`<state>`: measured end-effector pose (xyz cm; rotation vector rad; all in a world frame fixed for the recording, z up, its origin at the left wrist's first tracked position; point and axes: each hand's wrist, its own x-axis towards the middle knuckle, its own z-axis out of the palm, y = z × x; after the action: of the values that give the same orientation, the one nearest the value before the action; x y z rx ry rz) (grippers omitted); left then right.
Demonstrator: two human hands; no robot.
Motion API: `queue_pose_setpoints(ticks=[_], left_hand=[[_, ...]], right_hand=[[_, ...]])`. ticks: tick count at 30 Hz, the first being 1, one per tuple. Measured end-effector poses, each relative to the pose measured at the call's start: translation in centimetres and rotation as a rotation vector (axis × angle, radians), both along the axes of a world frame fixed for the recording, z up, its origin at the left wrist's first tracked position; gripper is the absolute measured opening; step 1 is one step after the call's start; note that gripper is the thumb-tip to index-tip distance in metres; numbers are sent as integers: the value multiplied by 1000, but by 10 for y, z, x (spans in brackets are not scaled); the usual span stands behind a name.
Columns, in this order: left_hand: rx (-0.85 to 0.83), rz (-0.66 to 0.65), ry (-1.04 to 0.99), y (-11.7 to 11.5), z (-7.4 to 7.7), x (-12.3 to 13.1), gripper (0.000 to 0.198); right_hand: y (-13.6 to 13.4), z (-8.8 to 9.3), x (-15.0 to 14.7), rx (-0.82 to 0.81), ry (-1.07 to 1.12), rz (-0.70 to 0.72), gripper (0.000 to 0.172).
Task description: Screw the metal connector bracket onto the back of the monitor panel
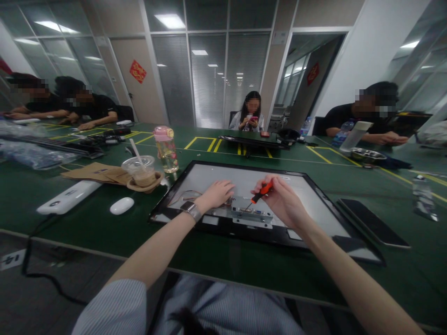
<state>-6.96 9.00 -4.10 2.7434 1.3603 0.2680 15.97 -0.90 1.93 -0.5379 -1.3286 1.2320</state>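
Observation:
A flat monitor panel (296, 186) with a black frame and pale grey back lies on the green table in front of me. A metal bracket (252, 217) with connector ports sits at its near middle edge. My right hand (281, 197) is closed round the orange-and-black handle of a screwdriver (262, 190), whose thin shaft slants down-left to the bracket's ports. Whether the tip sits in a screw is too small to tell. My left hand (215, 194) rests on the panel left of the bracket, fingers stretched out. Thin wires (188, 195) run near its wrist.
Left of the panel stand a pink-lidded bottle (166, 151), a plastic coffee cup (141, 170) in a carton holder, a white mouse (122, 205) and a white power strip (70, 196). A phone (373, 222) lies to the right. Several people sit around the table.

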Motion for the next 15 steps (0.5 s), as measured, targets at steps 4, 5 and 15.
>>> queue_pose_setpoints(ticks=[4, 5, 15], left_hand=[[0, -1, 5, -1, 1, 1, 45], [3, 0, 8, -1, 2, 1, 44], [14, 17, 24, -1, 1, 2, 45]], right_hand=[[0, -5, -5, 79, -66, -137, 32], [0, -6, -5, 102, -102, -167, 33], [-3, -11, -6, 202, -253, -254, 36]])
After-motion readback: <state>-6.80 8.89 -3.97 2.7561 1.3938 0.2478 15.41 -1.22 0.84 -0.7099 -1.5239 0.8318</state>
